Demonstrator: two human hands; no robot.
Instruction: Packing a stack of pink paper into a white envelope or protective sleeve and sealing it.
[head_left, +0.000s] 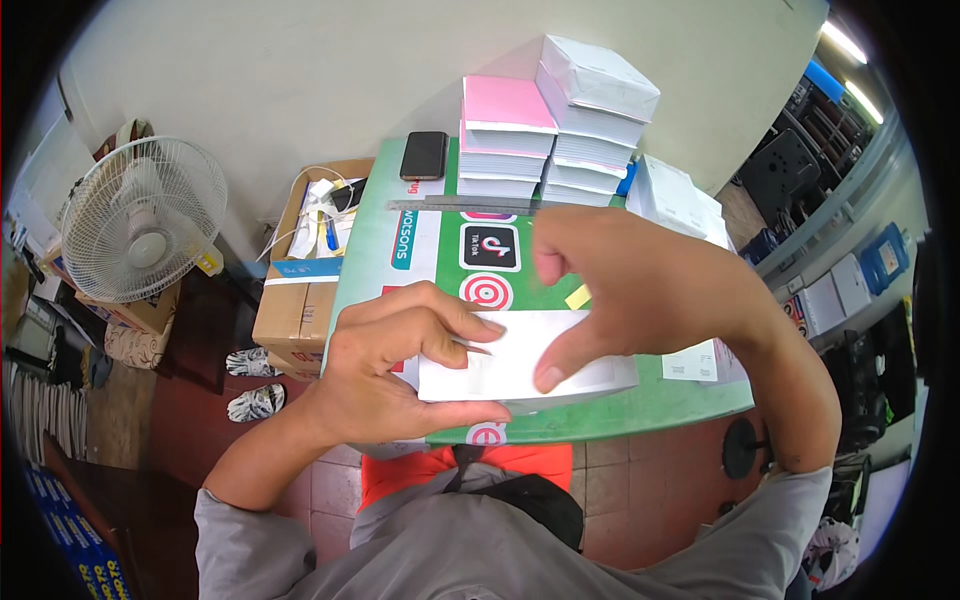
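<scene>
A white block (525, 352), which looks like a stack or wrapped packet of paper, lies near the front edge of the green-topped table (600, 416). My left hand (397, 360) grips its left end, with the thumb along the near side and the fingers over the top. Above the right part of the block is my right hand (652, 277), thumb and fingers spread apart. Its thumb tip is over the block's top; whether it touches cannot be told. A small yellow slip (578, 297) shows beside the block, under my right hand.
Stacked pads, some with pink covers (504, 103), and a wrapped packet (600, 67) rise against the wall. A ruler (465, 205) and a smartphone (424, 155) lie on the table. At left stand an open cardboard box (300, 304) and a fan (142, 217). White packets (667, 195) lie back right.
</scene>
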